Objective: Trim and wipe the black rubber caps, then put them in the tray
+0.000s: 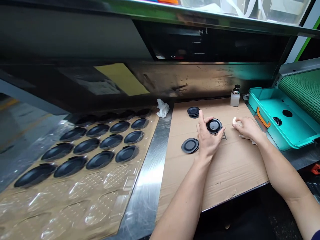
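My left hand (pixel 207 138) is closed around a black round plastic part (pixel 214 126), its thumb and fingers on opposite edges of the rim. Above the cardboard sheet to the right, my right hand (pixel 247 127) pinches a small whitish pad (pixel 236 122); its exact kind is unclear. A crumpled white tissue (pixel 246 137) shows below that hand. Left of my left hand, two small stacks of black discs lie on the cardboard: a far stack (pixel 193 112) and a near stack (pixel 190 145).
A clear plastic tray (pixel 82 190) on the left carries rows of black round parts. Behind the cardboard (pixel 217 173) stand a white bottle (pixel 235 97) and a metal wall. At right sit a teal bin (pixel 302 130) with black pieces and a green conveyor belt (pixel 305 85).
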Demonstrator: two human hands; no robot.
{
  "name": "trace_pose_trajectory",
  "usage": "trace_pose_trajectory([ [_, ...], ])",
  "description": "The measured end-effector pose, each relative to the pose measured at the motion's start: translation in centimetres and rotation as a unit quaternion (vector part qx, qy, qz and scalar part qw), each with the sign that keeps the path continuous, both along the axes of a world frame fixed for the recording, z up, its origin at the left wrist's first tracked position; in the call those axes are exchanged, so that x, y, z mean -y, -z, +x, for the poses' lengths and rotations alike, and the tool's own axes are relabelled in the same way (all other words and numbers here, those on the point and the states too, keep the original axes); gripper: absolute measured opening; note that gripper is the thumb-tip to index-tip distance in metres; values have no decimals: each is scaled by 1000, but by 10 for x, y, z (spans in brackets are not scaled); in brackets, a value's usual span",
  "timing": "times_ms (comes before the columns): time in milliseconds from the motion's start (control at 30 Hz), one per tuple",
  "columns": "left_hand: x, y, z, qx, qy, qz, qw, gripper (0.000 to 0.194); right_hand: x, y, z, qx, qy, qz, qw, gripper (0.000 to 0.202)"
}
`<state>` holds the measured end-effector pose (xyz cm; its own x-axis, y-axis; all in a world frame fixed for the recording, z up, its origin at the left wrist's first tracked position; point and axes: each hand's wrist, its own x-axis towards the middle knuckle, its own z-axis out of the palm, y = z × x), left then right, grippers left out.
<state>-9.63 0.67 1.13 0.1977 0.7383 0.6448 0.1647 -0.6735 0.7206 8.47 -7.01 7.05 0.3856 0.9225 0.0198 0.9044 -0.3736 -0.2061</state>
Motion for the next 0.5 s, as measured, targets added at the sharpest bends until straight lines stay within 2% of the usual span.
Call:
trace_pose_trajectory([
  [133,4,-1,0,7,8,-27,1000,97,-1,0,3,16,-3,-9,1000,38],
  [200,1,-1,0,37,28,-69,997,75,-3,5,6,20,-6,-4,1000,39],
  [267,-14,-1,-4,63,33,-142,987,44,-6,13,8,18,-1,2,1000,38],
  [300,-26,-1,-7,64,20,-178,982,33,-8,17,8,15,3,7,1000,37],
  [367,-61,-2,-17,22,-31,-210,977,30,-11,24,8,9,7,22,1000,36],
  [433,-103,-4,-27,-67,-81,-182,978,33,-13,30,7,-1,8,36,999,35],
  [500,-142,-6,-34,-169,-94,-161,968,33,-13,33,5,-16,10,43,999,35],
])
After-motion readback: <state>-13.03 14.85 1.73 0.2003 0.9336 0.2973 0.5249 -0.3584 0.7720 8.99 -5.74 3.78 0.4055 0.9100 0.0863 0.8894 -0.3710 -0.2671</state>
